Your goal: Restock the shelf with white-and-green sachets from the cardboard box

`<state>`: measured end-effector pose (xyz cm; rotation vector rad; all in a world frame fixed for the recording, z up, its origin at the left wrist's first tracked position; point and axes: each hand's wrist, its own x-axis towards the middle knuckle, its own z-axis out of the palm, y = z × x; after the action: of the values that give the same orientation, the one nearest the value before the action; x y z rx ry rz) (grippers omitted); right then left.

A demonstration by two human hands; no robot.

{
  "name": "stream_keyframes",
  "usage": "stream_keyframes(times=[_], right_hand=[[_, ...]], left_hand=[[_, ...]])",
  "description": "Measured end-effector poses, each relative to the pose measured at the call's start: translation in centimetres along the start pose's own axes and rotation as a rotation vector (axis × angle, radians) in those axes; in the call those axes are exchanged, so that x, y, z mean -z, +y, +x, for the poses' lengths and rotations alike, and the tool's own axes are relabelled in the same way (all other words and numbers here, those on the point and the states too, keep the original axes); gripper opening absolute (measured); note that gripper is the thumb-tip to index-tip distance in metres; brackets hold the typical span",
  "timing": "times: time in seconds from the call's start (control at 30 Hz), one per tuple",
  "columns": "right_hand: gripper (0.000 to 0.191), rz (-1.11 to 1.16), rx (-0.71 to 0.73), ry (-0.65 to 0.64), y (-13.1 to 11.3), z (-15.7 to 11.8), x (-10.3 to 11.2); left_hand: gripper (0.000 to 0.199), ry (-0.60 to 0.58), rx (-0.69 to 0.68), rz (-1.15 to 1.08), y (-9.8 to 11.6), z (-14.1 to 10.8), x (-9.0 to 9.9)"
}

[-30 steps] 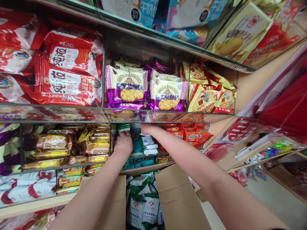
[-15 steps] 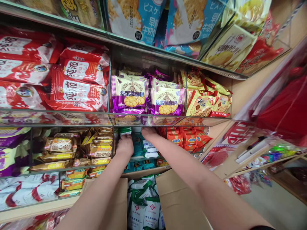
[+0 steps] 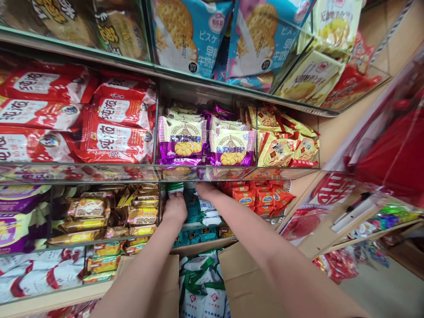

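Both of my arms reach into a lower shelf compartment. My left hand [image 3: 176, 207] is closed at its left side, with a green-and-white snack packet [image 3: 175, 188] showing just past the fingers. Deeper in, toward the back, is my right hand [image 3: 206, 191], its fingers hidden behind the shelf edge and the packets. Between the hands lie teal packets [image 3: 193, 208], and below my right wrist is a small stack of white packets [image 3: 210, 216]. Beneath my forearms stands an open cardboard box [image 3: 243, 280] holding several green-and-white snack packets [image 3: 202, 291].
A glass shelf edge [image 3: 205, 173] runs just above my hands. Gold-brown packets [image 3: 88, 207] lie left of the compartment and orange-red packets [image 3: 263, 196] right of it. Higher up are purple-and-cream biscuit packets [image 3: 183, 138] and red biscuit packets [image 3: 115, 132].
The view has tilted up a little, so the shelves sit lower in the picture. Both hands stay in the same compartment, with my right hand slightly deeper behind the shelf edge.
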<state>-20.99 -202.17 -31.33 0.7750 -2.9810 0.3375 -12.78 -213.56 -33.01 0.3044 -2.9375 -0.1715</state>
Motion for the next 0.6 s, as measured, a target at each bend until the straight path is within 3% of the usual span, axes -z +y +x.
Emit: stream_keyframes(times=[0.37, 0.6], right_hand=[[0.025, -0.217, 0.010, -0.127, 0.5, 0.1, -0.6], [0.032, -0.168, 0.040, -0.100, 0.2, 0.4, 1.5]], left_hand=[[0.029, -0.033, 0.021, -0.029, 0.2, 0.1, 0.0], [0.031, -0.045, 0.017, -0.040, 0.3, 0.0, 0.0]])
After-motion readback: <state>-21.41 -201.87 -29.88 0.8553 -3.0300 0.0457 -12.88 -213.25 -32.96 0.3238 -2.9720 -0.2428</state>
